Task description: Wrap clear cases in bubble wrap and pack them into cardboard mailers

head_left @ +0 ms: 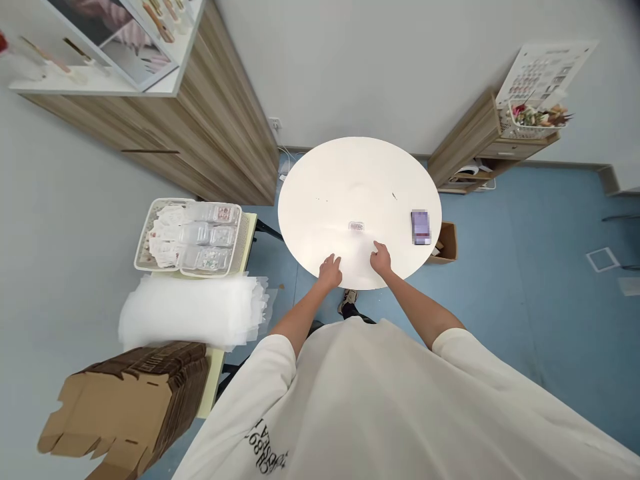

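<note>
My left hand [331, 271] is at the near edge of the round white table [320, 173], fingers stretched forward and a little apart. My right hand [381, 259] is to its right over the tabletop, index finger pointing forward and inward, the other fingers partly curled and hard to see. Nothing can be made out in either hand. Just beyond both hands, near the table's middle, lies a small clear case [357, 227] with pinkish pieces in it. Neither hand touches it.
A purple phone-like item [421, 227] lies at the table's right side, above a cardboard box [449, 241] on the floor. At left are a white basket [239, 243] of clear cases, white plastic sheets [190, 310] and stacked flat cartons [115, 407]. Wooden cabinets [225, 113] stand behind.
</note>
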Demonstrator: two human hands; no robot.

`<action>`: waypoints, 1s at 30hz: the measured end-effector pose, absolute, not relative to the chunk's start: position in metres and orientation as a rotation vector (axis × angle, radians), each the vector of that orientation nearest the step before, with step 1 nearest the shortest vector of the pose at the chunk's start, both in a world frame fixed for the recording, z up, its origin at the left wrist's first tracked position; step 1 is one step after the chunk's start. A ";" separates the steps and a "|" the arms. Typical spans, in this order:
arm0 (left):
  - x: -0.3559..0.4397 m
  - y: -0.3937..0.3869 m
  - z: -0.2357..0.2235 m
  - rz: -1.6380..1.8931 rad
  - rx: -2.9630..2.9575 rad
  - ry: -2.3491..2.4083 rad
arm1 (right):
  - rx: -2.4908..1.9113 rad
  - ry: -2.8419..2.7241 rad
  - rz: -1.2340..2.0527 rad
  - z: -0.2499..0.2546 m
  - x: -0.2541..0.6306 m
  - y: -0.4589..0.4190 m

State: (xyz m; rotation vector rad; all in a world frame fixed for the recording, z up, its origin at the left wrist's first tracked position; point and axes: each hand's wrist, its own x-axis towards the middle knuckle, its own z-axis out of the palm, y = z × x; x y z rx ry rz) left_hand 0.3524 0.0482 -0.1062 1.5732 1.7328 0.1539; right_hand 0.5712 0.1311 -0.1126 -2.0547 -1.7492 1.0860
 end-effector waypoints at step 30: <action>0.330 0.064 -0.123 0.030 1.735 1.502 | -2.202 -2.199 0.955 -0.140 0.523 0.252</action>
